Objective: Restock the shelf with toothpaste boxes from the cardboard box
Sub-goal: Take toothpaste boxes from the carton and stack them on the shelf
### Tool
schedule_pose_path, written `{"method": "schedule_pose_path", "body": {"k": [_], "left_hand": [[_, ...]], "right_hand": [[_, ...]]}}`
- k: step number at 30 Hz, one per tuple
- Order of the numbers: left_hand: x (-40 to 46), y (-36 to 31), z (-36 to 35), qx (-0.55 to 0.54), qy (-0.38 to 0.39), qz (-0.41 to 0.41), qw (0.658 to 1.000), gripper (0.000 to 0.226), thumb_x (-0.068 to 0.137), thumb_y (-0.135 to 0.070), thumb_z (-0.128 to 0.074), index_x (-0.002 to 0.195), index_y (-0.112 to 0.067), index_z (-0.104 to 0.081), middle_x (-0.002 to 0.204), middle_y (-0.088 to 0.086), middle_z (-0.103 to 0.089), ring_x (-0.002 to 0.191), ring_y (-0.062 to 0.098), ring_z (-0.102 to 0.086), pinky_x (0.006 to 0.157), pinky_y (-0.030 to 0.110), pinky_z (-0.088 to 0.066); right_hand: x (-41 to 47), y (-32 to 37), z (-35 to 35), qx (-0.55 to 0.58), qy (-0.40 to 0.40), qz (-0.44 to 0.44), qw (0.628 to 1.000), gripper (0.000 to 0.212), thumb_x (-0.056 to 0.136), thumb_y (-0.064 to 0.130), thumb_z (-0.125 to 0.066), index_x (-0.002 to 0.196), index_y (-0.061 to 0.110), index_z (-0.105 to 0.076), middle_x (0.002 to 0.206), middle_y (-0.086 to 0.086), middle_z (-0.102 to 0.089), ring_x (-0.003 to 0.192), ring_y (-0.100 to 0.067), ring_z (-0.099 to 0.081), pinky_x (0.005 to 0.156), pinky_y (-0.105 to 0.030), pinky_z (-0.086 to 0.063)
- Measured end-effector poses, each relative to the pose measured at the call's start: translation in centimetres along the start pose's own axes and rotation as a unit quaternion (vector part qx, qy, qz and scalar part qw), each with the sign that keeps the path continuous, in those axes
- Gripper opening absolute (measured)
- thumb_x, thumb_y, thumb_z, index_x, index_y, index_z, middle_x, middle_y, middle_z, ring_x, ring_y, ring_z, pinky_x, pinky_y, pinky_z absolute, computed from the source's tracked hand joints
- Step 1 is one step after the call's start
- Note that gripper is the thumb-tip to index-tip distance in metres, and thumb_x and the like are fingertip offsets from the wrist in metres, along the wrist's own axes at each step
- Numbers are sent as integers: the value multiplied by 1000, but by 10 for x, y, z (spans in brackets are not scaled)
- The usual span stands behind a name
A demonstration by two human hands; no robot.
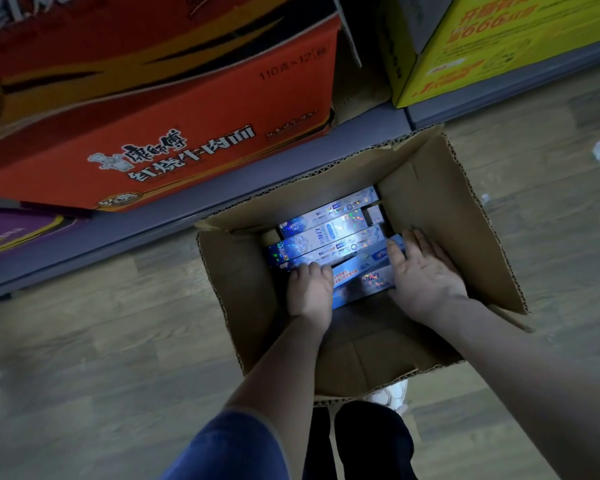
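An open cardboard box [440, 216] is seen on the wood-patterned floor [84, 341], pushed up against the grey base of the shelf [153, 233]. Inside it, shiny blue and silver toothpaste boxes [329, 233] are packed side by side, lying lengthwise across the carton. Both hands are reached down into it. The nearest toothpaste box [361, 282] — tilted a little against the row — is held at its two ends: the left hand [309, 289] is curled over the left end with its knuckles up, and the right hand [423, 275] is laid over the right end with fingers spread forward, the fingertips touching the next box as well. Whether the box has been lifted clear cannot be told. On the shelf above, a large red carton [174, 98] and a yellow carton [482, 53] are stood. A blue sleeve [229, 445] covers the left upper arm.
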State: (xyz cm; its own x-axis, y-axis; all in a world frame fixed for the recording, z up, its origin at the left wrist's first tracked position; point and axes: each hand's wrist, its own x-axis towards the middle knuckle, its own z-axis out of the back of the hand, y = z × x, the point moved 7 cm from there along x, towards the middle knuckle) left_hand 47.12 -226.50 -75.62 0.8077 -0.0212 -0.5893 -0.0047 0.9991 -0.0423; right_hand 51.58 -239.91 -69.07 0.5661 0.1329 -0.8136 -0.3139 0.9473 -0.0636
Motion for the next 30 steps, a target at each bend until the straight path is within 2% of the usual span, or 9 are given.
{"method": "schedule_pose_path", "body": {"k": [2, 8, 12, 18, 23, 25, 27, 29, 30], "left_hand": [[2, -1, -2, 13, -8, -1, 1000, 37, 66, -12, -28, 58, -17, -64, 57, -2, -59, 55, 14, -58, 51, 18, -43], [4, -12, -6, -6, -14, -38, 999, 37, 62, -9, -29, 55, -16, -65, 47, -2, -55, 40, 12, -55, 36, 15, -37], [2, -13, -15, -18, 0, -41, 999, 38, 64, -15, -31, 71, -21, -68, 68, -1, -61, 61, 15, -61, 52, 19, -46], [9, -2, -19, -30, 0, 18, 999, 38, 68, -9, -29, 65, -17, -66, 64, 5, -61, 56, 20, -58, 50, 20, -43], [4, -7, -29, -20, 19, -12, 1000, 47, 68, -14, -24, 72, -15, -71, 65, 0, -62, 59, 16, -60, 52, 19, -45], [3, -11, -36, -34, 20, -21, 999, 54, 69, -17, -23, 87, -11, -74, 74, 2, -66, 66, 17, -64, 60, 21, -50], [0, -12, -37, -40, 9, -10, 999, 54, 75, -15, -27, 109, -4, -67, 96, 8, -69, 86, 22, -66, 78, 26, -53], [1, -10, -45, -51, 25, -8, 998, 52, 87, -14, -36, 136, -2, -40, 129, 12, -51, 117, 27, -51, 100, 32, -40], [3, -11, -46, -65, 36, -12, 997, 56, 89, -16, -42, 142, -4, -28, 136, 11, -41, 125, 27, -41, 104, 33, -34]], "right_hand": [[2, 1, 0, -10, -9, -1, 1000, 63, 99, 29, -31, 149, 11, 3, 156, -18, 4, 145, -29, 4, 117, -35, -2], [5, 3, -7, -17, -8, -2, 1000, 65, 98, 29, -33, 149, 11, 2, 156, -18, 4, 145, -28, 4, 118, -36, -2], [6, 4, -9, -19, -12, -1, 1000, 65, 98, 29, -34, 149, 11, 2, 156, -18, 4, 145, -29, 5, 118, -36, 0], [7, 3, -11, -6, -28, 1, 1000, 63, 98, 27, -34, 149, 12, 0, 156, -17, 1, 145, -28, 3, 117, -35, -1], [5, 3, -14, 4, -26, -1, 1000, 63, 98, 26, -34, 149, 12, 0, 156, -17, 1, 145, -28, 3, 117, -35, -1], [5, 3, -15, 9, -25, -2, 1000, 63, 98, 26, -34, 149, 12, -1, 156, -17, 1, 145, -29, 3, 117, -35, -1], [3, 2, -18, 15, -26, -2, 1000, 63, 97, 26, -35, 149, 13, -1, 156, -16, 1, 145, -28, 2, 117, -35, -1], [1, 1, -22, 25, -25, -3, 999, 63, 97, 26, -36, 149, 14, -3, 156, -15, 0, 145, -28, 2, 117, -35, -2], [0, 1, -23, 31, -23, -4, 999, 62, 97, 26, -36, 149, 14, -3, 156, -15, 0, 145, -27, 2, 117, -35, -3]]}}
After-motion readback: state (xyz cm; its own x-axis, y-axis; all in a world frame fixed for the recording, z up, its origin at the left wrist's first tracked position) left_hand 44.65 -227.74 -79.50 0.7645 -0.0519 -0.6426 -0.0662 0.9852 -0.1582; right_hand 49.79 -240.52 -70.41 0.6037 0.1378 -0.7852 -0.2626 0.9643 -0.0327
